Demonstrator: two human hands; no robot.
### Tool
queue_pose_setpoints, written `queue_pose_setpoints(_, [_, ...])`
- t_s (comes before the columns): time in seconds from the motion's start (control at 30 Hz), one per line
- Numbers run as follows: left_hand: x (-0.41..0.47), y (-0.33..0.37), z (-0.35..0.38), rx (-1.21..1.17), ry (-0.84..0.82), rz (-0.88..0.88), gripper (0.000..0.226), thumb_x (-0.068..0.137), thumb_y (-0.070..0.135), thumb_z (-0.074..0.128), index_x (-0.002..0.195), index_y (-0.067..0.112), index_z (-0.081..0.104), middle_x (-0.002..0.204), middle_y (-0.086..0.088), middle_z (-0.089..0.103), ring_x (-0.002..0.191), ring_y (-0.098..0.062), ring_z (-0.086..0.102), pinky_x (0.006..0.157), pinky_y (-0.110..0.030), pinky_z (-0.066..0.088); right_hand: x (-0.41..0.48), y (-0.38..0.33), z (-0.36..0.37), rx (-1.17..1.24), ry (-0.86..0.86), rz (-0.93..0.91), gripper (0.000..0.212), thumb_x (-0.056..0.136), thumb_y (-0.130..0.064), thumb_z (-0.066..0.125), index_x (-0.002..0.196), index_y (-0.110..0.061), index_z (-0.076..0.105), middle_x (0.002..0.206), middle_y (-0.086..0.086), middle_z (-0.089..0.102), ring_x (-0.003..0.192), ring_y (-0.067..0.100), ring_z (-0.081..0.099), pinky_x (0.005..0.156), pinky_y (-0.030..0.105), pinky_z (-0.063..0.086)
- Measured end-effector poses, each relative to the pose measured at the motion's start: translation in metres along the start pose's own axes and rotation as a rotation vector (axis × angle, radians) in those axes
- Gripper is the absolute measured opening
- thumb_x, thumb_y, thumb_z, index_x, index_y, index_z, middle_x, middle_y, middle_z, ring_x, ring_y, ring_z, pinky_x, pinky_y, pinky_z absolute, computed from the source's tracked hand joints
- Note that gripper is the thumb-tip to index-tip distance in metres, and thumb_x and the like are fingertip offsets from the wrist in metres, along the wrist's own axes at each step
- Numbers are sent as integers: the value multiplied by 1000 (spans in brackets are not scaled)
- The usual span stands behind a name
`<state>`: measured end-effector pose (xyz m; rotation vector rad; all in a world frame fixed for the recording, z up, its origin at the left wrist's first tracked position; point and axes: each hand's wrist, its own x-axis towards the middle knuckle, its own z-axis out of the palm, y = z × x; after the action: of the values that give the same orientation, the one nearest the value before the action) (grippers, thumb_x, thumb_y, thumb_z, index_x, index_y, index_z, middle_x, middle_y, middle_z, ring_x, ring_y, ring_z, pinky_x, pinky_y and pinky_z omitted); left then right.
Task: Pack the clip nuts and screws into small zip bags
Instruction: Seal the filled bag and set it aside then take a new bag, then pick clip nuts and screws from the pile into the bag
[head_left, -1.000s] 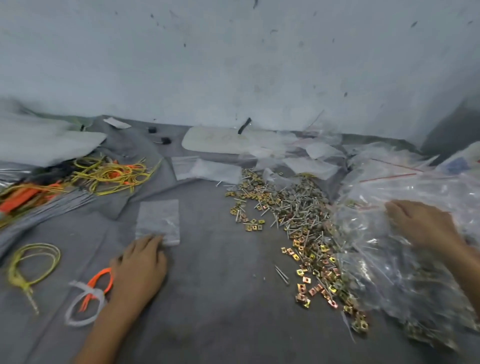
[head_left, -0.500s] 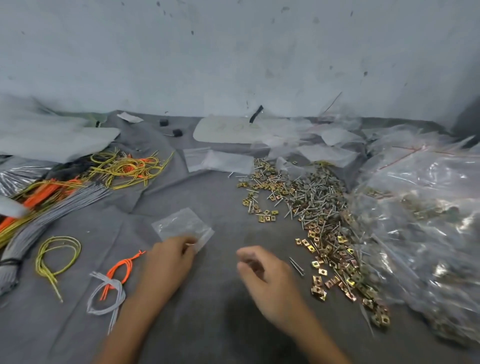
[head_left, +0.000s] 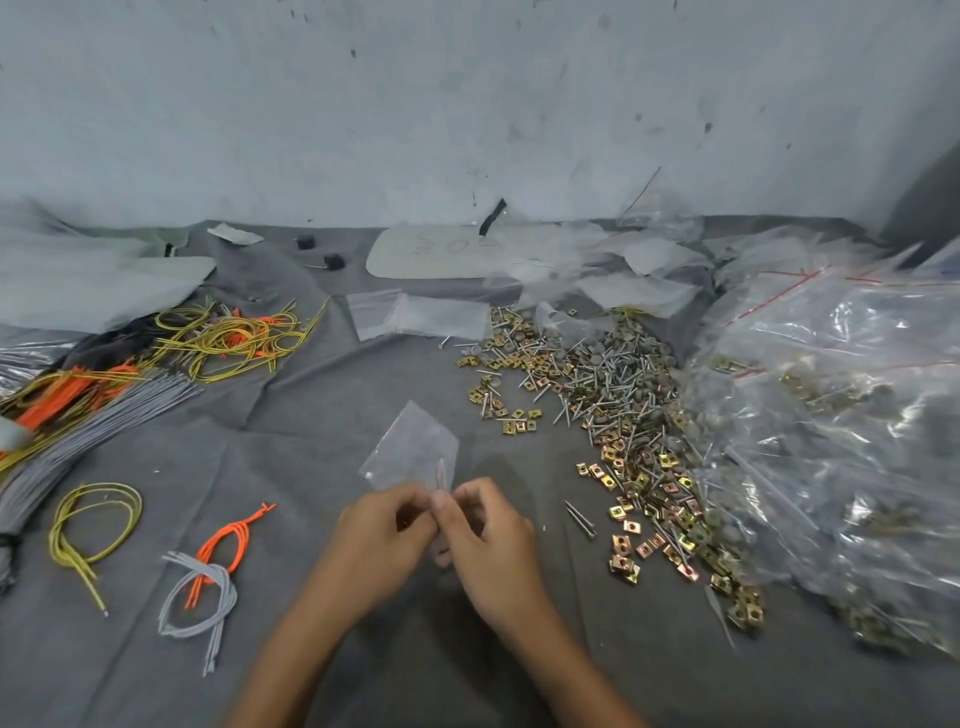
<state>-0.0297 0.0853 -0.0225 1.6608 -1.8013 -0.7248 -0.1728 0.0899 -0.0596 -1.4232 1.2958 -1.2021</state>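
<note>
Holding one small zip bag (head_left: 410, 447) between both hands marks the start of a packing cycle. The left hand (head_left: 382, 530) and the right hand (head_left: 488, 535) each pinch the near edge of the bag with thumb and fingertips. The bag stands up from them, tilted away from the person, above the grey cloth (head_left: 311, 467). The bag appears empty. A thin pale streak near its right edge may be a fold or a screw; the view does not settle which. Judged from this grip, the step in hand is parting the mouth of the bag.

Status of the stock: the heap of clip nuts and screws (head_left: 613, 405) lies loose on the cloth to the right of the hands, apart from the bag, and it is large. Two single screws (head_left: 581, 519) lie between the heap and the right hand. Spare flat bags (head_left: 415, 317) lie beyond the held bag. The big clear sack (head_left: 841, 415) at far right holds more hardware; whether that is finished packets cannot be told.

Remaining work, as a judgement: nearly all of it. The bag in hand must be filled and sealed, and the cycle repeated for the rest of the heap.
</note>
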Motion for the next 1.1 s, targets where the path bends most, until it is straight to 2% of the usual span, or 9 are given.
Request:
queue_pose_setpoints(0.17, [-2,0,2,99,105,49,24,91,23,69,69,25,59,63,16,62,62,-4,58,57,-16,38,0,2,2,-17,28,-10,18,99,-32,58,84,-23,63,68,-1,70,56,11,68,61,41,60])
queue_pose_setpoints(0.3, [-6,5,-2,156,207,13,21,85,19,67,92,35,55,56,6,57,66,-4,59,55,-13,36,-2,2,4,-55,71,8,10,93,-29,62,84,-28,57,70,-6,69,55,9,67,60,41,59])
queue_pose_setpoints(0.43, [-9,11,-1,204,163,94,25,86,17,67,105,34,66,50,6,51,60,-3,56,53,-16,36,-5,2,4,-101,65,-12,32,84,-39,71,87,-38,39,77,-10,69,63,8,66,60,36,55])
queue_pose_setpoints(0.6, [-10,8,-7,166,73,98,39,84,15,71,121,28,68,55,10,57,68,2,59,63,-12,42,-5,6,6,-207,101,-107,29,87,-27,62,83,-34,33,73,-8,58,61,12,56,54,28,42])
queue_pose_setpoints(0.73, [-8,7,-8,197,42,120,38,87,18,68,123,31,69,54,6,59,65,0,59,62,-9,40,-5,6,4,-163,33,-101,12,90,-29,49,88,-29,37,71,-1,60,61,14,62,58,44,53])
queue_pose_setpoints(0.8, [-9,8,-5,170,-10,139,39,90,19,66,124,36,67,55,6,62,61,-5,61,60,-12,42,-5,4,3,-148,10,-108,13,92,-28,51,89,-28,38,74,-3,65,63,10,64,60,39,55])
queue_pose_setpoints(0.87, [-11,8,-3,125,-55,150,44,88,17,67,126,40,64,60,10,64,61,-7,62,61,-15,44,-4,2,2,-129,60,-88,23,91,-32,61,86,-30,39,77,-11,66,64,3,63,58,19,48])
queue_pose_setpoints(0.9, [-11,7,-3,101,-58,147,47,86,16,68,126,41,64,61,11,64,61,-7,62,60,-14,44,-3,1,1,-125,99,-67,29,88,-34,67,84,-29,38,77,-12,65,64,3,61,56,15,44])
queue_pose_setpoints(1.1, [-15,6,-1,116,-15,158,55,83,15,72,131,40,62,63,17,61,60,-4,59,59,-9,40,-2,-3,1,-134,55,0,22,90,-30,65,94,-29,44,78,-14,64,67,8,63,65,42,55])
